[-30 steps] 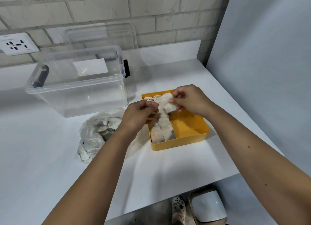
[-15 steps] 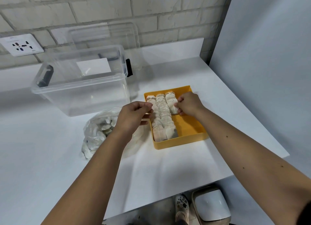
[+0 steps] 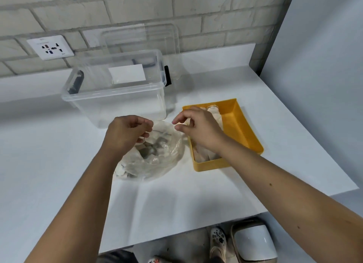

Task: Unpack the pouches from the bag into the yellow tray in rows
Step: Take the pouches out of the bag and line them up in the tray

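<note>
The yellow tray (image 3: 234, 126) lies on the white table, right of centre. Pale pouches (image 3: 214, 111) fill its left part in rows, while its right side is bare. A clear plastic bag (image 3: 158, 160) with several more pouches (image 3: 150, 151) lies just left of the tray. My left hand (image 3: 126, 132) has curled fingers and pinches the bag's upper rim. My right hand (image 3: 199, 129) hovers over the tray's left edge, reaching toward the bag's mouth. Its thumb and forefinger are apart and nothing shows between them.
A clear storage box (image 3: 117, 99) stands behind the bag, and its lid (image 3: 141, 38) leans on the brick wall. A wall socket (image 3: 50, 47) is at the back left, a grey panel (image 3: 324, 66) on the right. A shoe and a white bin (image 3: 253, 242) show below the table's near edge.
My right hand set a pouch into the tray's rows, let go, and moved left toward the bag. My left hand shifted from the tray's edge to the bag's rim.
</note>
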Action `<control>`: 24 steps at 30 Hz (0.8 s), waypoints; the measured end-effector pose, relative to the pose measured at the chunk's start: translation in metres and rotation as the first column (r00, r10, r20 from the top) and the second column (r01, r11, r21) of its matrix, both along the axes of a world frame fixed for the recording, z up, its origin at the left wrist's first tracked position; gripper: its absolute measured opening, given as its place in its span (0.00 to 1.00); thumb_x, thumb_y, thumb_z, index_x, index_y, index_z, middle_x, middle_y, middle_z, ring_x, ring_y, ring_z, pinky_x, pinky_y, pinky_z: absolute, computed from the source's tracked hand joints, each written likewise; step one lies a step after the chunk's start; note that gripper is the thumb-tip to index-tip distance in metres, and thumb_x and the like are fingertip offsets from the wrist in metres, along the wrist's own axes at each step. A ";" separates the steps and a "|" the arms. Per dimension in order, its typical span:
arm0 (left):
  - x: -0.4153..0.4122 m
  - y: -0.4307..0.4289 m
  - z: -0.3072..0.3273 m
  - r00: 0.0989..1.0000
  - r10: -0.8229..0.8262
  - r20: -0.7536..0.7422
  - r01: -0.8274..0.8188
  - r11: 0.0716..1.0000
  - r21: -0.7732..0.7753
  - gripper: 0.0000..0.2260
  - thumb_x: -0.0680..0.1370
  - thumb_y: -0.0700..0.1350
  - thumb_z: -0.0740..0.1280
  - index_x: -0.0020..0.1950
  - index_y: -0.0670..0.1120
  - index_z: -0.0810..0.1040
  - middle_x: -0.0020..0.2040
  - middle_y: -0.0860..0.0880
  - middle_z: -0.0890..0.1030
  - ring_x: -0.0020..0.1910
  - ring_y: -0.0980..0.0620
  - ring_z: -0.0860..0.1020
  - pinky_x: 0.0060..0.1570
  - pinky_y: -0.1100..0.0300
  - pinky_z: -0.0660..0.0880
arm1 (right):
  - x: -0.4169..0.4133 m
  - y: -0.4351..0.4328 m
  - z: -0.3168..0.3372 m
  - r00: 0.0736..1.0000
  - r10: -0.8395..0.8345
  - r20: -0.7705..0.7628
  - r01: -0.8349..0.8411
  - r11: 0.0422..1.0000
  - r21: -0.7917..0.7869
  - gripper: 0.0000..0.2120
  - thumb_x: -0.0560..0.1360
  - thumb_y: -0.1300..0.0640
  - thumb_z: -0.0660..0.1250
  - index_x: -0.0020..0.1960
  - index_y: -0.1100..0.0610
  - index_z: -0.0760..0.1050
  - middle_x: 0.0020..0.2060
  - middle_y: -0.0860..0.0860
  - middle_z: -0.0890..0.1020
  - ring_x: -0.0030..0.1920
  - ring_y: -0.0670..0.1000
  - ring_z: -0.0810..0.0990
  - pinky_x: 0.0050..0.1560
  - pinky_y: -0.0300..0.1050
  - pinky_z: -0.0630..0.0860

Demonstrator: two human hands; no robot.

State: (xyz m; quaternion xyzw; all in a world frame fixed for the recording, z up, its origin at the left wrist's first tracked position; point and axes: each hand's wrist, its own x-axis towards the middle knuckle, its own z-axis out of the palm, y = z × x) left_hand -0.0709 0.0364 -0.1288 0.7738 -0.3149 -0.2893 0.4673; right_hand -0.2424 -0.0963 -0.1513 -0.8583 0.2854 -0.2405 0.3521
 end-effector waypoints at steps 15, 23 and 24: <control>0.009 0.013 -0.036 0.516 -0.338 0.787 -0.085 0.894 0.440 0.11 0.73 0.54 0.73 0.55 0.60 0.84 0.53 0.51 0.77 0.57 0.47 0.72 0.54 0.55 0.61 | 0.066 0.035 -0.020 0.795 -0.098 -0.598 -0.262 0.834 -0.485 0.14 0.78 0.50 0.63 0.62 0.42 0.78 0.58 0.50 0.67 0.63 0.55 0.61 0.59 0.53 0.57; 0.019 0.010 -0.042 0.611 -0.399 0.684 -0.021 0.856 0.517 0.23 0.71 0.55 0.74 0.66 0.58 0.77 0.56 0.51 0.78 0.60 0.47 0.73 0.57 0.54 0.65 | 0.074 0.028 -0.017 0.825 -0.085 -0.559 -0.216 0.867 -0.450 0.13 0.78 0.45 0.63 0.61 0.36 0.77 0.56 0.48 0.72 0.61 0.54 0.65 0.57 0.52 0.58; 0.020 0.010 -0.043 0.625 -0.385 0.679 -0.015 0.864 0.503 0.22 0.71 0.55 0.74 0.65 0.58 0.78 0.55 0.50 0.78 0.59 0.47 0.74 0.57 0.54 0.66 | 0.078 0.029 -0.018 0.831 -0.094 -0.548 -0.215 0.855 -0.472 0.12 0.78 0.46 0.64 0.59 0.38 0.79 0.55 0.48 0.73 0.60 0.54 0.65 0.57 0.52 0.57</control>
